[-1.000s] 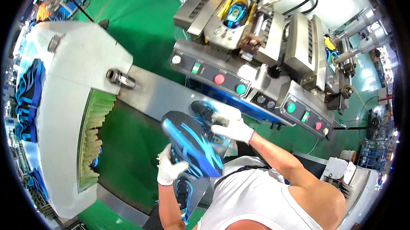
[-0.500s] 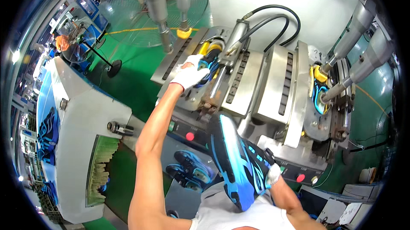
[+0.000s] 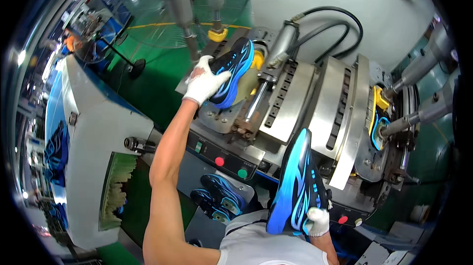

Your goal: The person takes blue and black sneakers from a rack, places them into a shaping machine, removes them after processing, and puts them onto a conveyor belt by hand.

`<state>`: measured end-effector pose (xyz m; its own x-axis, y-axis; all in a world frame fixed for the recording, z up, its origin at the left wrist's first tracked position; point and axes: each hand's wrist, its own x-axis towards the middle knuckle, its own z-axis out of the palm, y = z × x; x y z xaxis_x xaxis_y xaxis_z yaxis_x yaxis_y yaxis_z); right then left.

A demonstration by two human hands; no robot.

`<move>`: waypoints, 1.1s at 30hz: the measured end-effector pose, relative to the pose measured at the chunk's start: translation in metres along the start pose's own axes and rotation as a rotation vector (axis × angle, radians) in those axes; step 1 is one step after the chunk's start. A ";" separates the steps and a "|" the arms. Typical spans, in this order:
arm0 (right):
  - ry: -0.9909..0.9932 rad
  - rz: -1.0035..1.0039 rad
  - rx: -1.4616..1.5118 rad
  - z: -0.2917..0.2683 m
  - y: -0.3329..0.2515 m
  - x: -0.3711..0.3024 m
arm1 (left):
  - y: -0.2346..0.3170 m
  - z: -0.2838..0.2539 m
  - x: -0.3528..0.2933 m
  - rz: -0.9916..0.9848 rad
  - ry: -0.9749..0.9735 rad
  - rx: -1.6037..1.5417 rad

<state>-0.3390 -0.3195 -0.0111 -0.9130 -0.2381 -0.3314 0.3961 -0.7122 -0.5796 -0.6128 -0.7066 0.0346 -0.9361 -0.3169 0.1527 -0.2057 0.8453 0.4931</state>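
Both my hands wear white gloves. My left hand (image 3: 204,82) grips a black and blue sneaker (image 3: 235,70) by its side, above the left station of a metal shoe press (image 3: 290,110). The sneaker is tilted, and a yellow pad (image 3: 257,60) shows behind it. My right hand (image 3: 318,221) is closed round the heel end of a second sneaker (image 3: 295,186), held toe up in front of the press with its blue side facing me. At the right station a third shoe (image 3: 378,131) sits between a yellow clamp (image 3: 380,98) and a grey rod.
Two more sneakers (image 3: 221,197) rest on a low shelf below the press. Red (image 3: 219,161) and green (image 3: 242,173) buttons line its front. Black hoses (image 3: 340,11) arch behind. At left stands a pale machine (image 3: 93,151) beside a belt with blue shoes (image 3: 56,149); a fan (image 3: 96,43) is farther back.
The left sneaker has come up out of the left station in my left hand. My right hand's sneaker has moved right and turned more upright. The view has shifted slightly.
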 end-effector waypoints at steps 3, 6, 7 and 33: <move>0.075 0.139 -0.044 0.010 0.034 0.051 | -0.042 -0.061 -0.086 0.019 0.162 -0.231; 0.043 -0.015 -0.197 0.115 0.057 0.139 | -0.092 -0.079 -0.187 -0.072 0.332 -0.439; 0.069 0.021 -0.130 0.141 0.068 0.173 | -0.113 -0.079 -0.220 -0.130 0.339 -0.467; -0.391 0.138 -1.329 0.136 0.044 0.526 | -0.203 0.089 -0.617 -1.440 0.277 -0.285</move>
<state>-0.8149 -0.5658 -0.1102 -0.7401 -0.5780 -0.3438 0.0783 0.4336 -0.8977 -0.0191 -0.6443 -0.2360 0.1048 -0.8815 -0.4605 -0.7901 -0.3550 0.4997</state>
